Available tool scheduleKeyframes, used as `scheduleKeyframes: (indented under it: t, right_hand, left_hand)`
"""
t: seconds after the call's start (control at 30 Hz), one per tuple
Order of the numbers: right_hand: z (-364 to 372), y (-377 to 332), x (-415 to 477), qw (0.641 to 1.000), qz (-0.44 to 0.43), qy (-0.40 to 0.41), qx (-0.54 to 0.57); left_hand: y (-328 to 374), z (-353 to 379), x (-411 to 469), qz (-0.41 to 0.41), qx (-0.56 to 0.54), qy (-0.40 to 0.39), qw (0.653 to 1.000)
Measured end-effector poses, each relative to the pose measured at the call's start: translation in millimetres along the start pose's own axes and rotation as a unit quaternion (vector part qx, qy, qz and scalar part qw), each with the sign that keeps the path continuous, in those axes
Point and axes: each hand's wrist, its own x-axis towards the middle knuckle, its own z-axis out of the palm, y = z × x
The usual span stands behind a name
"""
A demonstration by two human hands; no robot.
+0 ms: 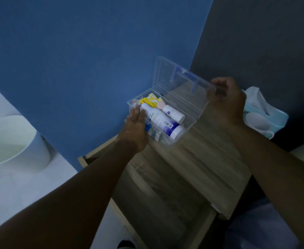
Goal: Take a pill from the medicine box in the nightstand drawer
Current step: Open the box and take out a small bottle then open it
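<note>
A clear plastic medicine box (pixel 189 126) stands on the wooden nightstand top (pixel 192 164), near the blue wall. Its clear lid (pixel 180 87) is raised, and my right hand (pixel 226 101) pinches the lid's far edge. Inside lie a large white bottle with a blue band (pixel 163 123), a smaller white bottle (pixel 173 113) and a yellow packet (pixel 150 101). My left hand (pixel 136 128) rests against the box's left side, fingers straight and reaching over the rim beside the large bottle. The drawer (pixel 156 212) below is pulled out and looks dark inside.
A blue tissue pack with a white tissue sticking up (pixel 262 112) sits right of the box against the dark wall. A white round bin (pixel 12 141) stands on the floor to the left. The bed edge shows at the far right.
</note>
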Motion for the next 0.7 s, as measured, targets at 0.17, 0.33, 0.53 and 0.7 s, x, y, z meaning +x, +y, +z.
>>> scheduleKeyframes:
  t: [0.17,0.33,0.53,0.7]
  right_hand:
    - [9,38,8,0.996,0.064,-0.062,-0.009]
    - [31,62,1,0.97,0.167,-0.132,-0.114]
    - [38,67,-14,0.95,0.228,-0.177,-0.123]
    - [41,29,-18,0.99,0.043,-0.036,-0.131]
  left_hand:
    - [-2,4,5,-0.005,0.059,-0.033,0.998]
    - [0,4,3,0.011,0.114,-0.049,0.992]
    - [9,-1,2,0.017,0.16,-0.067,0.985]
    - [11,-5,1,0.018,0.167,-0.077,0.983]
